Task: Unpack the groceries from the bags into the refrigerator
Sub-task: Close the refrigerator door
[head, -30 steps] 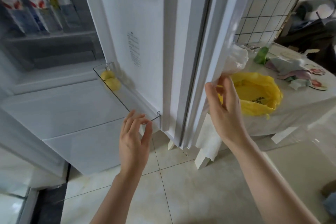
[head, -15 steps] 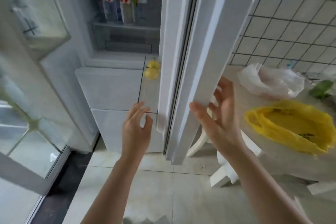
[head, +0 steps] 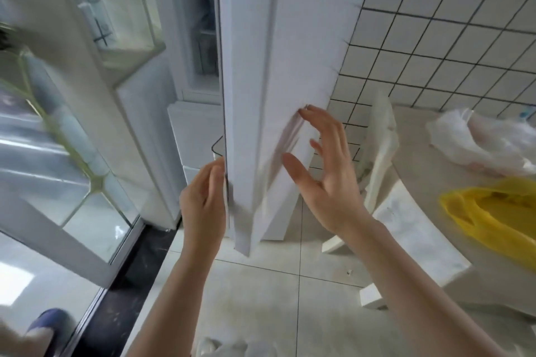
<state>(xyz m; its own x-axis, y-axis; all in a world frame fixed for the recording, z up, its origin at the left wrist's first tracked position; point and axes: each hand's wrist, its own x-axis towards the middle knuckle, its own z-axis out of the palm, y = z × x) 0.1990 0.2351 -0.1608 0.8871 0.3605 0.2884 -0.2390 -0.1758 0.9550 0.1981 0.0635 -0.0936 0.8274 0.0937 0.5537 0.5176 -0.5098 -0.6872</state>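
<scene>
The white refrigerator door [head: 278, 38] stands edge-on before me, nearly closed, with only a narrow dark slit of the fridge interior [head: 206, 38] showing to its left. My left hand [head: 204, 206] lies with straight fingers against the door's inner edge near its bottom. My right hand [head: 324, 171] is spread open against the door's outer face, fingers straight. A yellow plastic bag [head: 493, 211] and a clear plastic bag [head: 481, 142] lie on the table at right. Both hands hold nothing.
A round table [head: 414, 136] with white legs stands close to the right of the door. Behind it is a white tiled wall [head: 449, 23]. A glass sliding door [head: 72, 171] with a dark floor track is on the left. Crumpled bags lie on the floor at the bottom edge.
The refrigerator door has swung further closed, hiding the shelf with bottles and the door bin with yellow fruit. Both hands stayed on the door; the view turned right and moved closer.
</scene>
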